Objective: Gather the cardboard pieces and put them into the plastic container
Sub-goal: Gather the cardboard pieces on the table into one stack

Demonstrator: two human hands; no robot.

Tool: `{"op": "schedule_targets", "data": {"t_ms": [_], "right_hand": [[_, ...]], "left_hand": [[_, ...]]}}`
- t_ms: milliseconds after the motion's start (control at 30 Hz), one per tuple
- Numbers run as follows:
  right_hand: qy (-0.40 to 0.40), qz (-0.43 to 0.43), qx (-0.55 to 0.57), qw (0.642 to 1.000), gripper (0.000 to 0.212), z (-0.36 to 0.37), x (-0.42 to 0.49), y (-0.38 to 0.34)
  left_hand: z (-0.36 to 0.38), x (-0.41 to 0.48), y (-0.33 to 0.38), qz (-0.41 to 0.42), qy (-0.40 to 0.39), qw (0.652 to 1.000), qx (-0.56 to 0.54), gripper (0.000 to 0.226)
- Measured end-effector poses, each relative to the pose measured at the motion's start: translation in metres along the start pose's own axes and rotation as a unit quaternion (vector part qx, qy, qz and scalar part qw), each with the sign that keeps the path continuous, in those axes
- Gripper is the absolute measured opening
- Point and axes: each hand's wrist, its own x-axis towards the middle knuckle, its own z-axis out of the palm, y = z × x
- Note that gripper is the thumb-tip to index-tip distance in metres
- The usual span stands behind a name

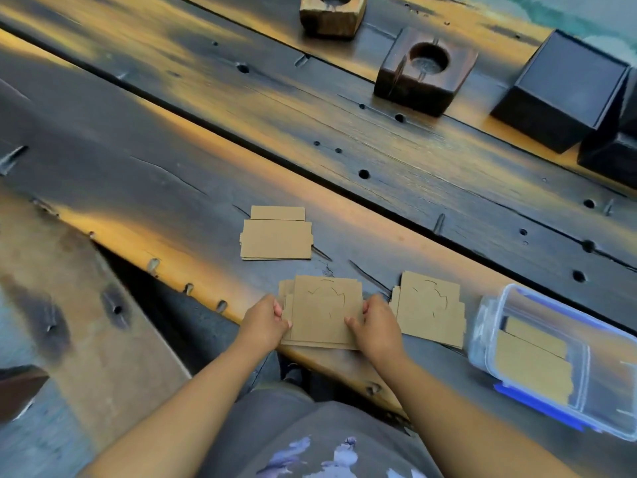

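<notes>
A stack of brown cardboard pieces [322,310] lies at the near edge of the wooden table. My left hand [265,320] grips its left side and my right hand [377,324] grips its right side. A second cardboard stack [431,307] lies just to the right, untouched. A third stack [275,238] lies farther back on the table. The clear plastic container [551,360] with blue clips stands at the right edge and holds some cardboard pieces inside.
Two wooden blocks with round holes [425,69] [331,12] stand at the back. Black boxes [558,91] sit at the far right. A wooden bench [86,305] runs along the left, with a gap between it and the table.
</notes>
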Motion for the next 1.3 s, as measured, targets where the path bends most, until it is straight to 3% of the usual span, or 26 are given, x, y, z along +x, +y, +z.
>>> {"op": "schedule_targets", "data": {"t_ms": [633, 800, 1167, 1300], "right_hand": [[0.034, -0.016, -0.014, 0.999, 0.038, 0.011, -0.002, 0.002], [0.034, -0.012, -0.003, 0.999, 0.037, 0.001, -0.003, 0.011], [-0.007, 0.005, 0.002, 1.000, 0.037, 0.001, 0.001, 0.015], [-0.021, 0.016, 0.005, 1.000, 0.038, 0.006, 0.004, 0.012]], "left_hand": [[0.005, 0.011, -0.012, 0.040, 0.037, 0.998, 0.045, 0.033], [-0.002, 0.009, -0.016, 0.044, 0.059, 0.997, 0.038, 0.021], [-0.003, 0.006, -0.011, -0.006, 0.028, 0.999, 0.016, 0.051], [0.000, 0.007, -0.010, -0.018, 0.010, 1.000, 0.008, 0.047]]}}
